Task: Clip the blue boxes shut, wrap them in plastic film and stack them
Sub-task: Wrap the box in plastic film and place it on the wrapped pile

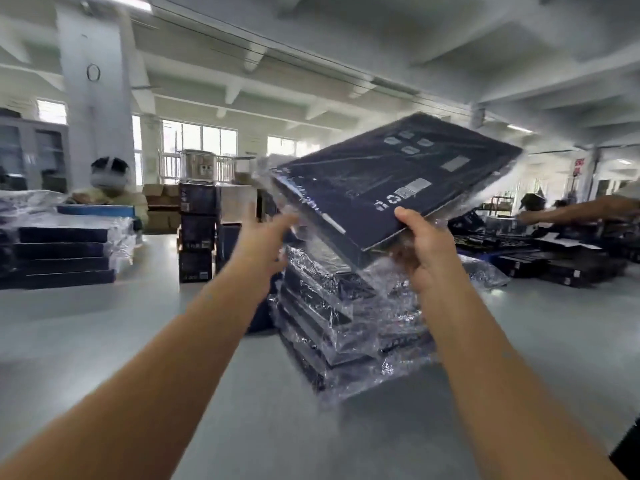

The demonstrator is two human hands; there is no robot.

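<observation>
— Blue-black box (398,174) wrapped in plastic film (268,174): where is it?
— In the air, tilted with its far end high, just above a stack of wrapped boxes (339,323). That stack stands about midway across the grey surface (138,323), well in from the near edge.
— And the hands?
— Right hand (422,251): its grip is on the box's near corner, thumb on top, fingers underneath. Left hand (263,237): fingers stretched to the box's left edge, among loose film. Blur hides its grip, so I cannot tell whether it holds anything.
— Which step is this?
— Stacking, I judge; the box looks closed and wrapped. Next it needs levelling and lowering squarely onto the stack, since slick film could let it slide.
— Anything else?
— Another wrapped pile (65,251) toward the surface's left edge.
</observation>
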